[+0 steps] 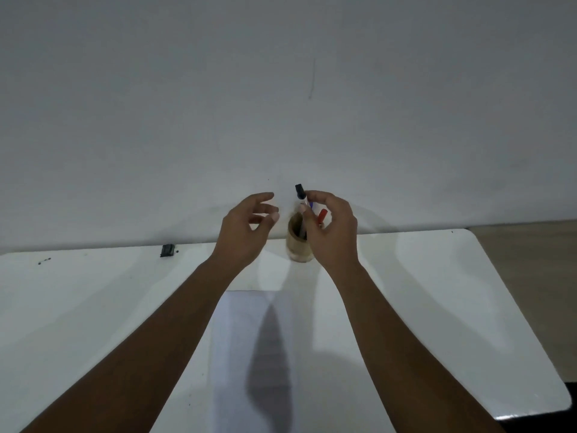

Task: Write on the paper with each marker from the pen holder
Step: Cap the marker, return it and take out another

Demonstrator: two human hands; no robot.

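While pinched: marker (pixel 300 195) in r. grip (pixel 327 228)

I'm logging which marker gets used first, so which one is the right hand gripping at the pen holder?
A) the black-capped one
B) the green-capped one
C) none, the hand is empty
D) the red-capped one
A: the right hand pinches the black-capped marker, its cap sticking up above the pen holder, while the red-capped marker stays in the holder behind the fingers.
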